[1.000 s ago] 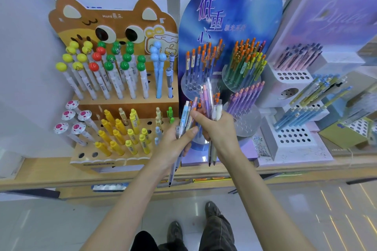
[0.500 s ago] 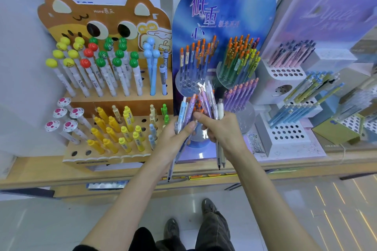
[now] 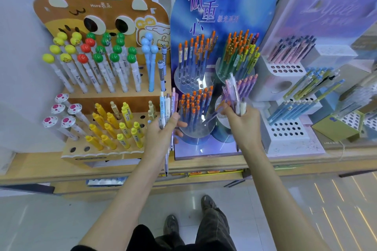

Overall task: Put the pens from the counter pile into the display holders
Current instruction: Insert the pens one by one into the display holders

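Observation:
My left hand (image 3: 163, 130) grips a small bunch of pens (image 3: 167, 106), pale blue, white and pink, upright in front of the brown cat-faced holder (image 3: 114, 124). My right hand (image 3: 242, 122) grips a second bunch of pens (image 3: 234, 96), pink, purple and white, held before the blue round display stand (image 3: 222, 16). Between my hands stands a clear tier with orange-capped blue pens (image 3: 193, 106). Purple pens (image 3: 247, 85) fill the tier just behind my right hand.
White perforated holders (image 3: 287, 128) with blue, yellow and pink pens stand to the right on the wooden counter (image 3: 40, 167). The cat holder's lower tier has a few free holes (image 3: 79, 149) at its front left. A yellow-green box (image 3: 336, 128) sits far right.
My hands were together on one bunch of pens. They have now parted: the left moved left with some pens, the right moved right with the others.

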The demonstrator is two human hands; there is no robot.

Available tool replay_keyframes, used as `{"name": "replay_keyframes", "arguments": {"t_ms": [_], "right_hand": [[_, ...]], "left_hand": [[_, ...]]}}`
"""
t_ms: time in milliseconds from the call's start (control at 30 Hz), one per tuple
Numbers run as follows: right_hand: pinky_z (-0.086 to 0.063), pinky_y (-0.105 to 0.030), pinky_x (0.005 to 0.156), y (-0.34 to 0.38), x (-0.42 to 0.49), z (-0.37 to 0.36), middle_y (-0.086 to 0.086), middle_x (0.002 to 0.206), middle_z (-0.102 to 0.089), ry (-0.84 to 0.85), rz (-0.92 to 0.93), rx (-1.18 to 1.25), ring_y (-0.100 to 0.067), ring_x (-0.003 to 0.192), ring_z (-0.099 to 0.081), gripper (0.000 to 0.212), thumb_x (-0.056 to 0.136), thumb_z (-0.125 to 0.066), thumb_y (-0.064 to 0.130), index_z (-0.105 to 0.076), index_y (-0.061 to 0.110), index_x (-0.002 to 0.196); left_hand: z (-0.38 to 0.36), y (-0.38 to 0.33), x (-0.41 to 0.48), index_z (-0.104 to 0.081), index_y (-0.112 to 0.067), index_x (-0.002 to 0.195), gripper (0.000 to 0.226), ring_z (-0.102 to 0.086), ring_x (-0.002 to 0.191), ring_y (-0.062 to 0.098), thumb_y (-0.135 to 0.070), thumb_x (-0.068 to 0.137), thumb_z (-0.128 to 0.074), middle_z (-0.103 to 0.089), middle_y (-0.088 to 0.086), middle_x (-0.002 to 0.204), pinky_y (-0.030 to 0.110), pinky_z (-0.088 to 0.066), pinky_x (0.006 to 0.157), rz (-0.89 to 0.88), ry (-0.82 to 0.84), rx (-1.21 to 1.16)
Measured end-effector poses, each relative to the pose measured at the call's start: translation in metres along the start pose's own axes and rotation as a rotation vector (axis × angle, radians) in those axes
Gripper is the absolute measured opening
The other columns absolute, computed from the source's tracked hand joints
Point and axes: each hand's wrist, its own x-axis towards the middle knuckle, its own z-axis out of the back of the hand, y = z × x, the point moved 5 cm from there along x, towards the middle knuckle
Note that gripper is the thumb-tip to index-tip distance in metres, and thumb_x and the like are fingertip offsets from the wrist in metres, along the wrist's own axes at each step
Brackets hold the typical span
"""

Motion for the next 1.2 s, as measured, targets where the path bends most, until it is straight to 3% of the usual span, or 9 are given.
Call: {"name": "replay_keyframes", "arguments": {"t_ms": [100,267,433,633,733,833,933,1067,1200], "right_hand": [[-0.029,-0.032,0.053,-0.012,-0.003,-0.012,-0.011,0.054,-0.042,0.017,-0.003,-0.002,-0.015,0.053,-0.032,0.037,0.087,-0.066,0.023,-0.059,-0.01,0.075],[-0.026,-0.023,0.047,-0.021,-0.002,-0.018,0.008,0.047,-0.041,0.022,0.012,-0.015,-0.006,0.048,-0.031,0.03,0.088,-0.065,0.021,-0.057,0.004,0.065],[-0.024,-0.021,0.047,-0.02,-0.005,-0.025,0.005,0.052,-0.037,0.104,0.117,-0.106,-0.008,0.05,-0.031,0.039,0.091,-0.063,0.019,-0.041,0.022,0.059],[-0.028,-0.028,0.052,-0.02,-0.005,-0.048,0.002,0.052,-0.039,0.188,0.058,-0.073,-0.014,0.052,-0.034,0.042,0.089,-0.067,0.02,-0.04,0.02,0.057],[-0.038,-0.032,0.058,-0.021,0.0,-0.051,-0.017,0.062,-0.057,0.152,-0.029,0.056,-0.019,0.06,-0.047,0.026,0.085,-0.07,0.018,-0.059,0.001,0.069],[-0.043,-0.033,0.059,-0.023,0.005,-0.052,-0.028,0.07,-0.063,0.136,-0.059,0.111,-0.02,0.062,-0.053,0.03,0.084,-0.072,0.018,-0.062,-0.01,0.077],[-0.043,-0.028,0.056,-0.026,0.008,-0.052,-0.011,0.06,-0.059,0.154,-0.097,0.138,-0.012,0.057,-0.052,0.025,0.083,-0.073,0.016,-0.063,-0.005,0.074],[-0.045,-0.024,0.056,-0.027,0.012,-0.052,-0.003,0.066,-0.061,0.217,-0.121,0.152,-0.01,0.062,-0.054,0.013,0.082,-0.073,0.012,-0.068,0.001,0.079],[-0.036,-0.016,0.043,-0.029,0.01,-0.05,0.013,0.046,-0.052,0.258,-0.155,0.233,-0.001,0.043,-0.044,0.019,0.084,-0.072,0.009,-0.065,0.02,0.07]], "left_hand": [[0.0,0.002,-0.001,-0.063,-0.011,0.108,0.025,-0.058,0.051,0.005,-0.032,0.094,-0.058,-0.074,-0.003,0.074,0.018,-0.046,0.045,0.027,-0.008,0.0],[0.004,0.002,-0.003,-0.061,-0.012,0.115,0.03,-0.057,0.051,0.003,-0.032,0.093,-0.058,-0.073,-0.005,0.073,0.016,-0.045,0.044,0.049,-0.036,-0.01],[0.004,0.001,-0.005,-0.061,-0.011,0.116,0.03,-0.056,0.05,0.002,-0.031,0.094,-0.057,-0.073,-0.007,0.071,0.016,-0.046,0.045,0.055,-0.039,-0.008],[0.003,-0.002,-0.007,-0.06,-0.012,0.118,0.032,-0.056,0.049,0.002,-0.033,0.093,-0.057,-0.072,-0.008,0.07,0.017,-0.045,0.044,0.05,-0.022,-0.018],[0.002,-0.004,-0.007,-0.063,-0.013,0.108,0.026,-0.054,0.048,0.003,-0.033,0.094,-0.056,-0.072,-0.006,0.069,0.018,-0.044,0.043,0.044,-0.003,-0.036],[0.001,-0.004,-0.007,-0.065,-0.017,0.093,0.024,-0.053,0.046,0.005,-0.036,0.096,-0.052,-0.071,-0.004,0.069,0.019,-0.043,0.042,0.047,0.019,-0.061],[0.0,-0.003,-0.007,-0.066,-0.019,0.091,0.024,-0.053,0.046,0.006,-0.037,0.097,-0.051,-0.072,-0.002,0.071,0.02,-0.043,0.043,0.042,0.051,-0.067],[-0.001,-0.004,-0.007,-0.067,-0.022,0.089,0.024,-0.054,0.047,0.007,-0.038,0.096,-0.051,-0.072,-0.001,0.072,0.02,-0.043,0.043,0.031,0.058,-0.066],[0.0,-0.004,-0.006,-0.067,-0.02,0.092,0.025,-0.054,0.047,0.007,-0.038,0.096,-0.051,-0.072,-0.002,0.072,0.02,-0.043,0.043,0.037,0.072,-0.076]]}}
